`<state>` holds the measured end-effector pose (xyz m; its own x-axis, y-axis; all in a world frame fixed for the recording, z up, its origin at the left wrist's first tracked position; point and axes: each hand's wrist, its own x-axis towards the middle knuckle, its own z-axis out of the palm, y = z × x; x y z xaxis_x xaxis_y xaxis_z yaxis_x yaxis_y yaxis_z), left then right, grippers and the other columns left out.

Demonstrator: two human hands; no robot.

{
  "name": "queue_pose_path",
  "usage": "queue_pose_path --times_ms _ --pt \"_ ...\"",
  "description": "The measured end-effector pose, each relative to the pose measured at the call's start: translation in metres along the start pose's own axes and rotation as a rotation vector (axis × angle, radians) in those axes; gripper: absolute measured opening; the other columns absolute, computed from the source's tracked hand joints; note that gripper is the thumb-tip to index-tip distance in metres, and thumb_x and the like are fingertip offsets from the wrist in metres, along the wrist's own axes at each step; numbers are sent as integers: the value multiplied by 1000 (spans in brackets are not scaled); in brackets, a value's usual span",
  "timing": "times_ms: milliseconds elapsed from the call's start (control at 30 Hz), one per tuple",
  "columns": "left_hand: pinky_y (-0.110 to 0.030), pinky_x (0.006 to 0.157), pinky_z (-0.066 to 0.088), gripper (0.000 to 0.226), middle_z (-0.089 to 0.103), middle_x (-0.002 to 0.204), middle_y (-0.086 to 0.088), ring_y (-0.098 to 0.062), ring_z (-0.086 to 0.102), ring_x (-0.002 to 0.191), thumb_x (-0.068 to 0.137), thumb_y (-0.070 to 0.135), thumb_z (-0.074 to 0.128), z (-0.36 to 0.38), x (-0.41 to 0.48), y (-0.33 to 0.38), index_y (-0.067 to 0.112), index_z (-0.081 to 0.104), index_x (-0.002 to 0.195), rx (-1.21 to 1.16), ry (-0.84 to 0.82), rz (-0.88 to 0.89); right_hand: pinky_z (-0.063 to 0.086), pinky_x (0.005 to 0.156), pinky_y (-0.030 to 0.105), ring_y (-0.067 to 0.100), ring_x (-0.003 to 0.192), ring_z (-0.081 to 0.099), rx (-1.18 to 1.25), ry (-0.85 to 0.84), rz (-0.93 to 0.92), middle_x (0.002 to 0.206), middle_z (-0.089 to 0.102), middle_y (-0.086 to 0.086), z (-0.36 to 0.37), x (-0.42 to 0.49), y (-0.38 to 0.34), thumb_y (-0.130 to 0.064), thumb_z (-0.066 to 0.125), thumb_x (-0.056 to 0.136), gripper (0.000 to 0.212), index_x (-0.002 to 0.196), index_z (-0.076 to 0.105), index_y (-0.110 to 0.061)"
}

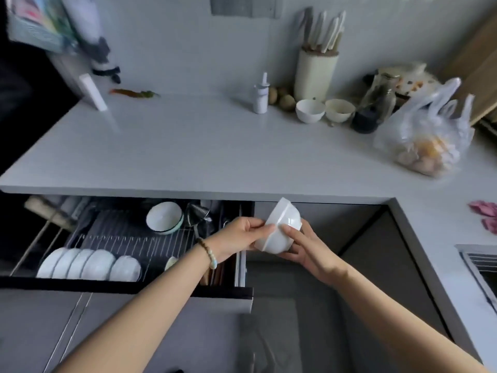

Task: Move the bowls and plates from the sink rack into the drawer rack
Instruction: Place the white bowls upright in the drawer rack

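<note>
Two white bowls (282,224), nested and tipped on their side, hang in the air just right of the open drawer, below the counter edge. My left hand (239,238) pinches their rim from the left. My right hand (304,249) grips them from below and the right. The wire drawer rack (134,238) is pulled out at the left. It holds a row of several white plates (88,265) at the front and a green-rimmed bowl (164,218) standing at the back. A corner of the sink (478,267) shows at the right edge.
The white countertop (188,146) runs above the drawer. At its back right stand two small bowls (324,110), a knife block (316,74), a spray bottle (261,95), a dark jar and a plastic bag of fruit (425,138). A pink cloth (486,214) lies at the right.
</note>
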<state>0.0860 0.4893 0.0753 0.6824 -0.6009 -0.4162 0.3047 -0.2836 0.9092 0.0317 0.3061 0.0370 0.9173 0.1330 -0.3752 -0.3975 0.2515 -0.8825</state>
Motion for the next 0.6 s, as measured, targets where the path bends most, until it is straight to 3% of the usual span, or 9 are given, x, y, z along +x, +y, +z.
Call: queue_pose_path --times_ms 167,333,433,600 --pt "-28 93 50 30 67 115 -7 -16 64 105 93 25 54 -119 -56 -48 11 61 119 32 55 -43 53 94 41 26 116 63 -55 -104 108 133 59 5 115 60 38 -49 75 73 81 140 36 -25" --pt "-19 87 52 29 66 116 -3 -8 64 100 94 24 52 -231 -93 -95 13 60 119 17 95 -73 54 90 37 26 114 64 -28 -152 207 134 59 7 220 124 78 -43 68 81 66 138 40 -26" --pt "-16 80 53 30 66 111 1 -1 64 94 94 18 52 -282 -101 -118 14 57 123 -49 119 -80 53 93 37 27 115 63 -55 -173 275 134 58 7 263 161 96 -49 71 77 70 138 42 -30" --pt "-34 89 54 33 64 119 -3 -17 62 109 93 21 53 -329 -94 -164 21 55 126 -111 128 -164 53 96 37 25 118 61 -128 -182 370 134 56 5 288 209 126 -49 69 80 64 136 44 -29"
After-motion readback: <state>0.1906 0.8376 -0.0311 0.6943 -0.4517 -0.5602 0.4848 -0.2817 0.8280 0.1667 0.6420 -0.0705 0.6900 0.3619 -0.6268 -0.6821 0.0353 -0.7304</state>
